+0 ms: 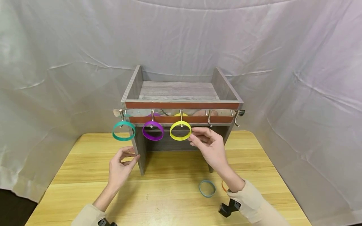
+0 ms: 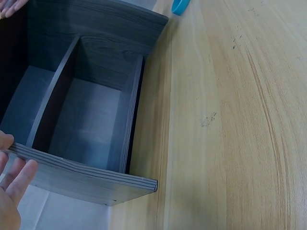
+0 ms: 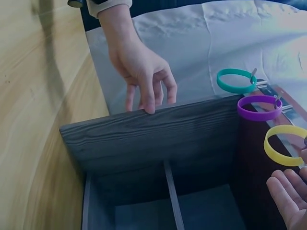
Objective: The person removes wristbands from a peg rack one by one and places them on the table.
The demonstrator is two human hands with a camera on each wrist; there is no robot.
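Fingers above wooden table, grey drapes

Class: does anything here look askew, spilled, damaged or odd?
Nothing stands out as spilled or damaged. The teal ring, purple ring and yellow ring hang one per hook; the blue ring and orange ring lie on the table, whose small dark marks may be just grain.

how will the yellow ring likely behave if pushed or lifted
The yellow ring is probably light, being only a thin band. It looks hung on a single hook, so a push would likely make it swing. Its round outline suggests it may keep its shape.
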